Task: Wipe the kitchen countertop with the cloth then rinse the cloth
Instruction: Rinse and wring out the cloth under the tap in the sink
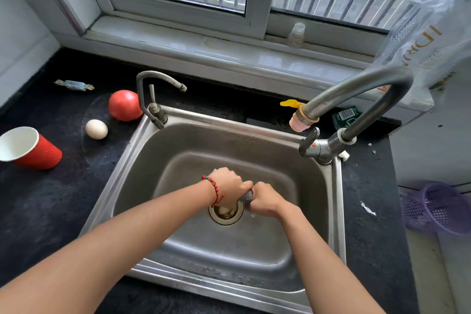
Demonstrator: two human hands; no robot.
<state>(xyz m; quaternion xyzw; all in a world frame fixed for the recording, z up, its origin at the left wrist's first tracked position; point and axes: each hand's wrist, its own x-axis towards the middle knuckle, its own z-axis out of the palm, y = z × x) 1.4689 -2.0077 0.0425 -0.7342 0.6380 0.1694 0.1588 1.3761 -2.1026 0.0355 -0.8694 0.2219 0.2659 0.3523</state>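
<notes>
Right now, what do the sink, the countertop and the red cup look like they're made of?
Sink: likely stainless steel, brushed grey with soft reflections. Countertop: dark, matte, speckled, probably stone or composite; can't tell which. Red cup: apparently paper, ribbed red outside, plain white inside, lying on its side.

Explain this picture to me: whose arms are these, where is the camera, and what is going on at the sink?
No machine here: a person wears a camera on the head, looking down at their own arms. The left hand, with a red bracelet, and the right hand both grip a small grey cloth, apparently wringing it over the drain of the steel sink. On the dark countertop to the left lie a tipped red cup, an egg, a tomato and a wrapped sweet. I see no water running from the big tap.
</notes>
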